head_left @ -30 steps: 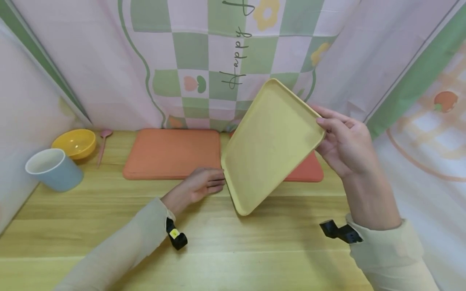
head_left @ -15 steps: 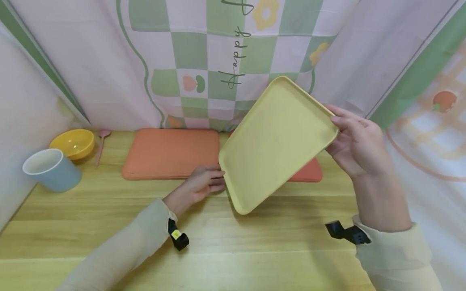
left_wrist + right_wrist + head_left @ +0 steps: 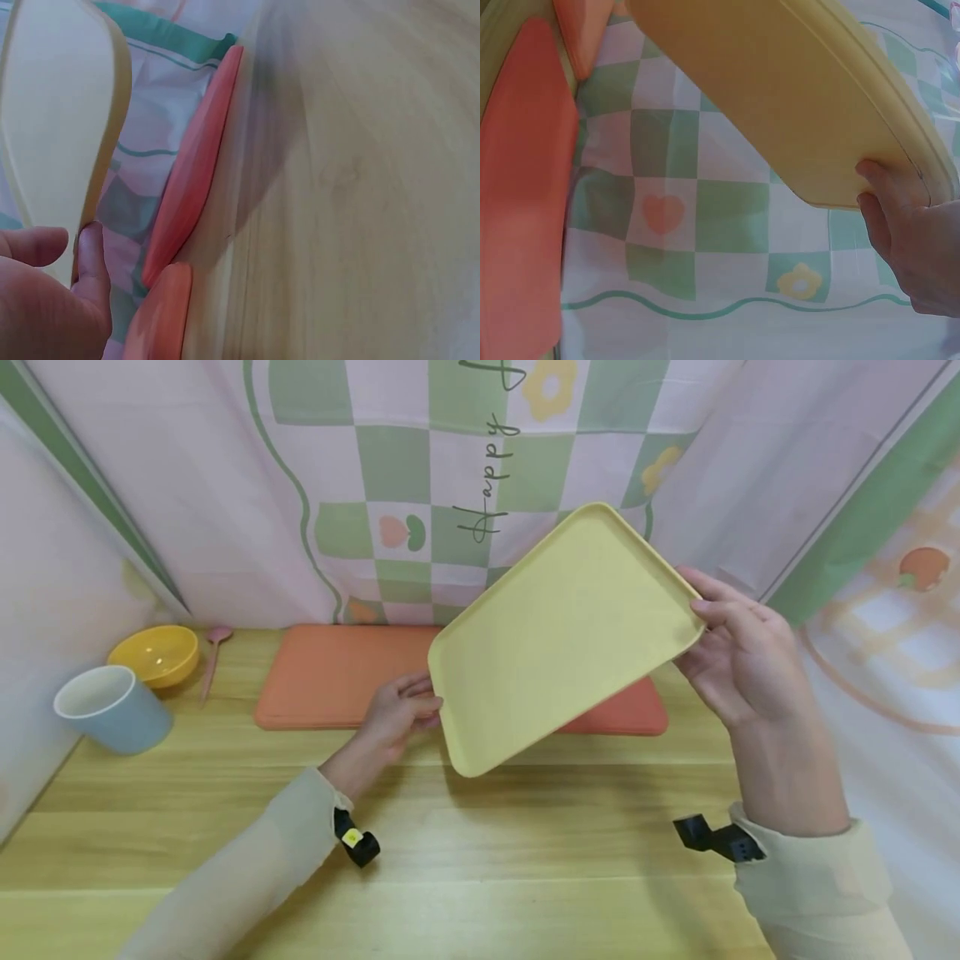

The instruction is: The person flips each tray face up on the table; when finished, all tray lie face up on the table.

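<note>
Nearest are two cream sleeves, below the tray on either side, each with one small black device at the cuff. Beyond them a person's two hands hold one pale yellow, rectangular tray with rounded corners and a raised rim, tilted in the air above a light wooden table. The left hand pinches the tray's left end between thumb and fingers; the right hand grips its right end, thumb on the upper face. The right wrist view adds the tray's underside, with fingertips against it, which the head view hides.

Behind and below the tray lie two flat, rounded rectangular pieces, one orange slab and one red slab. The tray covers their meeting ends from the head; the left wrist view shows them end to end. Only the head view shows, well left of the tray, one light-blue cup with a white inside, one glossy yellow bowl and one pink spoon. Farthest, behind the tray, hangs a green-and-white checked cloth lettered "Happy".
</note>
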A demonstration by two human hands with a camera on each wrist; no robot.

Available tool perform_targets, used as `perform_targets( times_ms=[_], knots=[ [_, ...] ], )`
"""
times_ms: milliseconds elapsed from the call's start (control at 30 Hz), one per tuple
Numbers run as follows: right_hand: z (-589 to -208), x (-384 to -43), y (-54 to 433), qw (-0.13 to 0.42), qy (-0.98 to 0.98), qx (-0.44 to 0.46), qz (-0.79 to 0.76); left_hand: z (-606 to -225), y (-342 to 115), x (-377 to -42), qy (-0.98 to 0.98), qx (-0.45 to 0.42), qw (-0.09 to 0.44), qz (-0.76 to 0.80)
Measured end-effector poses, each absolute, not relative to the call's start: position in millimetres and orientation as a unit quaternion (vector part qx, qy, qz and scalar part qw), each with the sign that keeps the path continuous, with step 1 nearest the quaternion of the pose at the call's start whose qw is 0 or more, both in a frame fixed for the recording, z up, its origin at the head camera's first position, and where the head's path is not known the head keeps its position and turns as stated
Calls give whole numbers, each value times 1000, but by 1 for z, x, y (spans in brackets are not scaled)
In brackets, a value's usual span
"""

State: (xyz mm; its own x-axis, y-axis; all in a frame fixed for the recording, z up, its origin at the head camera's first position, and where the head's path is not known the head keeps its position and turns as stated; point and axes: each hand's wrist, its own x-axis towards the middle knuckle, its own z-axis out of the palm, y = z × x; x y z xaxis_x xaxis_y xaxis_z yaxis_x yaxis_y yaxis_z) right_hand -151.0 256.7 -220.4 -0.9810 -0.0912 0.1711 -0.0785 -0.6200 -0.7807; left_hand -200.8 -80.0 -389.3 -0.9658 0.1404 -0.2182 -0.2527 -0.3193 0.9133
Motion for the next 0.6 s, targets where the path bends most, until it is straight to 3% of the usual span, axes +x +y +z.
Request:
perform_targets(
  times_ms=[333, 600],
  knots=[
    [-229, -156, 261, 43, 437, -152, -886, -380, -102, -201, 571, -52, 117, 811],
    [-238, -165, 264, 45, 478, -88, -873, -371, -121, -201, 598, -44, 104, 794]
  ],
)
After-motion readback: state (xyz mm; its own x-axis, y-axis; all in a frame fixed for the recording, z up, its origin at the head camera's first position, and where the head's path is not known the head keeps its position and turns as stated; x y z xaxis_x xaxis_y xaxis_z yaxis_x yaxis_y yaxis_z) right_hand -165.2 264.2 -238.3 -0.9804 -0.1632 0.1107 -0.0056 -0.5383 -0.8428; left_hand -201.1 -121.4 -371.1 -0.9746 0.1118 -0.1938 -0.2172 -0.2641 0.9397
